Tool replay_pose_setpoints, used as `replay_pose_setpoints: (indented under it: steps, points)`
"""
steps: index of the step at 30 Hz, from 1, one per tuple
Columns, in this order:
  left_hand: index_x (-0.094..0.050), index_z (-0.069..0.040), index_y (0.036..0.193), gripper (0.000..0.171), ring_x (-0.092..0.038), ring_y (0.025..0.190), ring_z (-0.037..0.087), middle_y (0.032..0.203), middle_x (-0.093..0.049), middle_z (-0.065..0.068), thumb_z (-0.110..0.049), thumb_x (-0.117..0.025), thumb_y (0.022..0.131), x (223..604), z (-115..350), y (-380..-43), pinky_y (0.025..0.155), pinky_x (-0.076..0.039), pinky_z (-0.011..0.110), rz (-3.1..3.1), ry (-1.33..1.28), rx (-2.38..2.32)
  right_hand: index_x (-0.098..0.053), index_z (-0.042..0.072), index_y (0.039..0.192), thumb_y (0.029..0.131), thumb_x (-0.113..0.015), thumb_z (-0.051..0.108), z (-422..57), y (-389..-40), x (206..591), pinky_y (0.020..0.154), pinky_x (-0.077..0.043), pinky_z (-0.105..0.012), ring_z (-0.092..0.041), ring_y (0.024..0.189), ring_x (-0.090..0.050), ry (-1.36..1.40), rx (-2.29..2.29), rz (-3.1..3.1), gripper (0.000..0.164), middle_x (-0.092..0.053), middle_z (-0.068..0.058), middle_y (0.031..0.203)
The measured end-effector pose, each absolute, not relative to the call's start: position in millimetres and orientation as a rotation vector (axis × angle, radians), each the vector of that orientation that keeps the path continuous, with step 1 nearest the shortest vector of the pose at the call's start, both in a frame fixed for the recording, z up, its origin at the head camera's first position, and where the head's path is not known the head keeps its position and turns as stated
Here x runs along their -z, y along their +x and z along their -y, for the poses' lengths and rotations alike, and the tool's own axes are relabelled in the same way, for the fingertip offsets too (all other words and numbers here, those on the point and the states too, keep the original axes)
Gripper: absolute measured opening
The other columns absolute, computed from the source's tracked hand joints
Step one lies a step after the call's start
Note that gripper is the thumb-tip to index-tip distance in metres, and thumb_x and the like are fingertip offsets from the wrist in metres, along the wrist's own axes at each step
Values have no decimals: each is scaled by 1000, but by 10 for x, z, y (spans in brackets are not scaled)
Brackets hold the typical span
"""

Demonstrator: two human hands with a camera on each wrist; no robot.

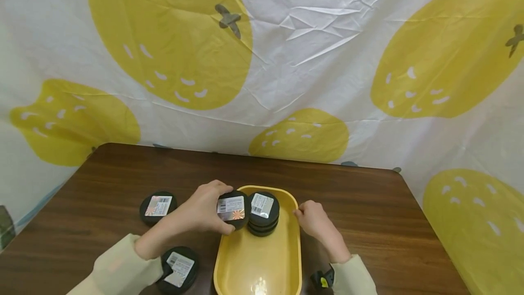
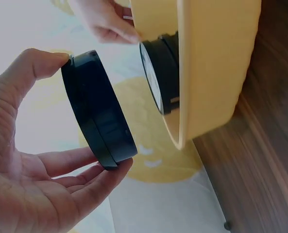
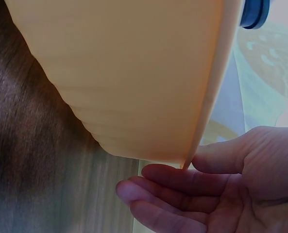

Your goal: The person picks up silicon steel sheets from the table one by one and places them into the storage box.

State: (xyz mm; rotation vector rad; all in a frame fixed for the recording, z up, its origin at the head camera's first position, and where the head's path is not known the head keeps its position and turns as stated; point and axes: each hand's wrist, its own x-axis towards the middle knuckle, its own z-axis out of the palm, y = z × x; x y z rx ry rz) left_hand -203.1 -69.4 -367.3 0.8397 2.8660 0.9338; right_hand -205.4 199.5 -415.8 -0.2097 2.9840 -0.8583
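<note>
A flat, round black container [image 1: 233,210] with a silver-and-white label on its upper face is gripped between the thumb and fingers of my left hand [image 1: 204,211]. It hangs above the left rim of a yellow tray [image 1: 259,261]. Inside the tray, toward its far end, stands a stack of similar black containers [image 1: 263,213]. From the left wrist view, the held container [image 2: 97,111] is tilted and apart from the stack. My right hand [image 1: 318,222] pinches the tray's right rim; the right wrist view shows its thumb and forefinger at the edge of the tray wall [image 3: 124,82].
Two more labelled black containers lie on the brown wooden table [image 1: 360,226] left of the tray: one farther back [image 1: 157,207], one nearer [image 1: 178,270], partly behind my left sleeve. A white cloth [image 1: 286,72] with yellow lemon prints hangs behind the table.
</note>
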Motion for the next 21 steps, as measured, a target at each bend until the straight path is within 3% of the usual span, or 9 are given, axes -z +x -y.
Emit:
replay_pose_setpoints:
  steps: [13, 21]
  points:
    - [-60, 9, 114, 75, -52, 88, 22, 106, -58, 13, -25, -83, 51, 3687, 458, -1955, 74, -47, 29, -2811, 959, -914, -48, 6, 56, 90, -57, 5, -1997, -2033, 4157, 44, -30, -21, -9, 46, -35, -225, 855, -3013, 36, -34, 4, 51]
    - [-60, 10, 113, 75, -54, 92, 25, 107, -58, 13, -26, -82, 51, 3679, 357, -1953, 78, -48, 32, -2787, 1036, -911, -54, 2, 59, 90, -57, 5, -1993, -2042, 4169, 44, -31, -21, -10, 47, -37, -215, 854, -3024, 31, -36, 3, 52]
